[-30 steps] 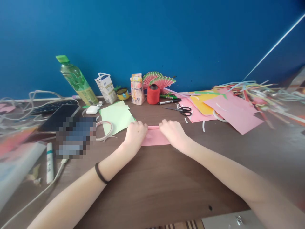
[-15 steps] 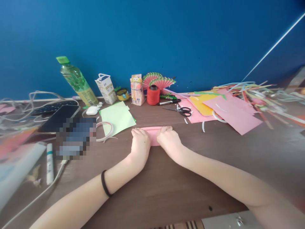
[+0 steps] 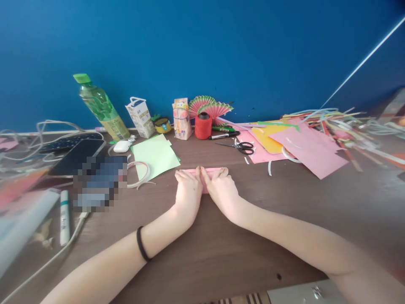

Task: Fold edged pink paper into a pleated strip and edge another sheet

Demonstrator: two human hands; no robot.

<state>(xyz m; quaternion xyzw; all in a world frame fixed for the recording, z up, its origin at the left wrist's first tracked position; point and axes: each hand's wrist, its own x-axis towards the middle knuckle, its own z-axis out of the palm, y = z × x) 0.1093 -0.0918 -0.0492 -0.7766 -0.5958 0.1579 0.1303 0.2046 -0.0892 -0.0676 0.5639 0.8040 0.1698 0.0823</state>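
Observation:
A folded pink paper strip (image 3: pixel 209 171) lies flat on the brown desk (image 3: pixel 284 219), mid-table. My left hand (image 3: pixel 187 192) and my right hand (image 3: pixel 220 191) lie side by side on top of it, fingers stretched forward and pressed flat on the fold. The hands cover most of the paper; only its far edge and right end show. A black band circles my left wrist (image 3: pixel 142 243).
Along the blue wall stand a green bottle (image 3: pixel 100 107), a milk carton (image 3: pixel 140 117), a small printed carton (image 3: pixel 181 118), a red thread spool (image 3: pixel 203 125) and paper fans (image 3: pixel 210 107). Scissors (image 3: pixel 241 146), markers and pink and yellow sheets (image 3: pixel 303 147) lie right. Green paper (image 3: pixel 155 156), tape ring (image 3: pixel 141 174), phone and cables lie left.
My hands slid together from the ends of the pink strip toward its middle, now touching. The strip looks narrower and more covered than a second ago.

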